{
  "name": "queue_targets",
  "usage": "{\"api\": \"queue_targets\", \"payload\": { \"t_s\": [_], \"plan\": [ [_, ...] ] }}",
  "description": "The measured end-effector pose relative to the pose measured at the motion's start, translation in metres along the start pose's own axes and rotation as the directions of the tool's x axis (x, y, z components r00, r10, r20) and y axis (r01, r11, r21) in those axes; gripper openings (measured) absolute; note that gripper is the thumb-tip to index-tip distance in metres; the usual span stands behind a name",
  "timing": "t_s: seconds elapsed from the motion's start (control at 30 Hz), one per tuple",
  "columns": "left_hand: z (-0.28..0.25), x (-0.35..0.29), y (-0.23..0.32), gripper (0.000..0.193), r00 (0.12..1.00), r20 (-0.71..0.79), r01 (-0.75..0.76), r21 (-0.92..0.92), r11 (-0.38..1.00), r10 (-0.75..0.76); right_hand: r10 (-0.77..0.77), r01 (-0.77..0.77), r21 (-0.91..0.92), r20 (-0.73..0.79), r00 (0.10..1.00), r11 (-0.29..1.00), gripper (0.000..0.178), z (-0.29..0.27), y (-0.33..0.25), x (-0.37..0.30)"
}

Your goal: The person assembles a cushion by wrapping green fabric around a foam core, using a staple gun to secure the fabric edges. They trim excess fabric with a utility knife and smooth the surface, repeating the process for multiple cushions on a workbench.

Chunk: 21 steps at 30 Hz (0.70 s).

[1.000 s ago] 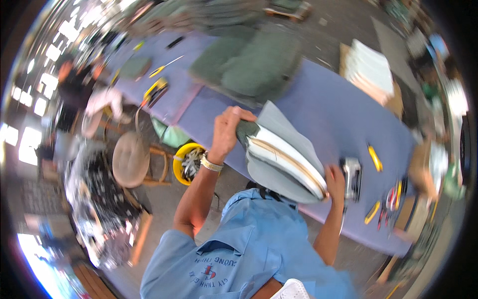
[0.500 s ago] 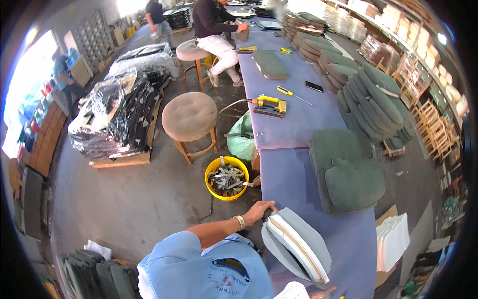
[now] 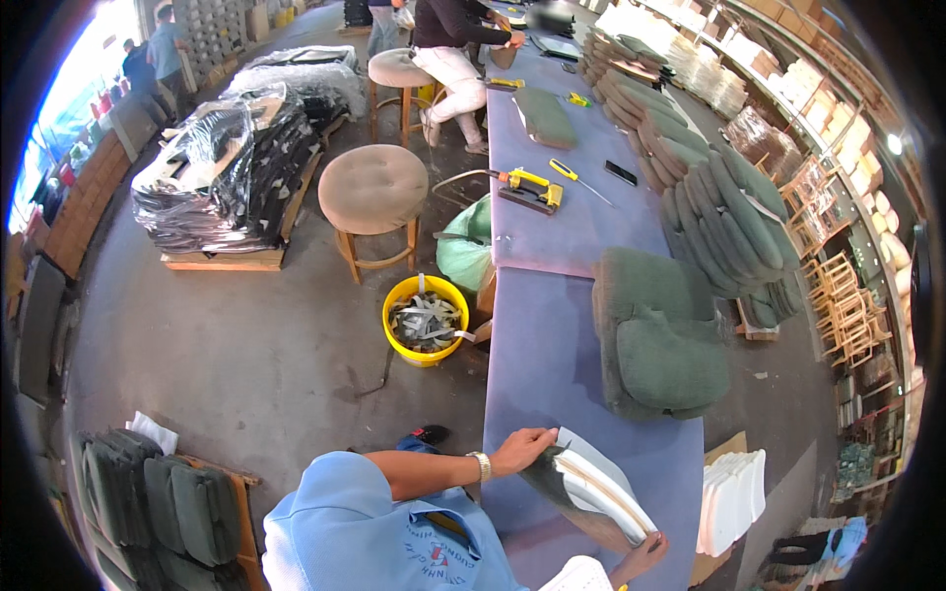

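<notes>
A seat cushion (image 3: 603,490) stands tilted on edge on the table's near part, its white foam and a thin tan board edge showing between layers. Dark green fabric covers its near side. My left hand (image 3: 525,450), with a metal watch on the wrist, is closed on the cushion's upper left corner. At the opposite, lower right end, my right hand (image 3: 642,555) grips the edge with the thumb along it. Its palm is partly hidden. Farther up the table lie two green padded cushions (image 3: 673,362), one overlapping the other.
The long blue-covered table (image 3: 552,295) runs away from me, bearing a yellow staple gun (image 3: 532,190), a screwdriver (image 3: 581,182) and a phone (image 3: 621,172). Stacked cushions (image 3: 729,222) line its right side. Left stand a yellow bucket of scraps (image 3: 426,320) and a stool (image 3: 372,189). A co-worker (image 3: 448,59) sits beyond.
The cushion has been turned, so dark green fabric now shows on its near side instead of pale grey flaps. My right hand has come further into view, onto its lower end.
</notes>
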State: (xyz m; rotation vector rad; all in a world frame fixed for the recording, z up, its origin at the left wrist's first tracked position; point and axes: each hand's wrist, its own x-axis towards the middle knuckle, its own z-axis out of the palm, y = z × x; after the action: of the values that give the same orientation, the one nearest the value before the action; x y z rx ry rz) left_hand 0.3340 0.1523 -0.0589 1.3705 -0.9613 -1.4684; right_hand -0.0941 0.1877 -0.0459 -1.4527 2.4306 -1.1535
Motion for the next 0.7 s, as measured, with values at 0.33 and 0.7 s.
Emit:
{"api": "queue_targets", "payload": {
  "t_s": [0.33, 0.7],
  "plan": [
    [-0.102, -0.066, -0.231, 0.057, 0.873, -0.310, 0.475, 0.367, 0.800, -0.376, -0.213, 0.174, -0.178, -0.231, 0.949, 0.969, 0.031, -0.010, 0.018, -0.042],
    [-0.059, -0.096, -0.356, 0.099, 0.726, -0.338, 0.685, 0.275, 0.674, -0.600, -0.151, 0.159, -0.105, 0.076, 0.986, 0.982, 0.040, -0.039, 0.023, -0.027]
  ]
}}
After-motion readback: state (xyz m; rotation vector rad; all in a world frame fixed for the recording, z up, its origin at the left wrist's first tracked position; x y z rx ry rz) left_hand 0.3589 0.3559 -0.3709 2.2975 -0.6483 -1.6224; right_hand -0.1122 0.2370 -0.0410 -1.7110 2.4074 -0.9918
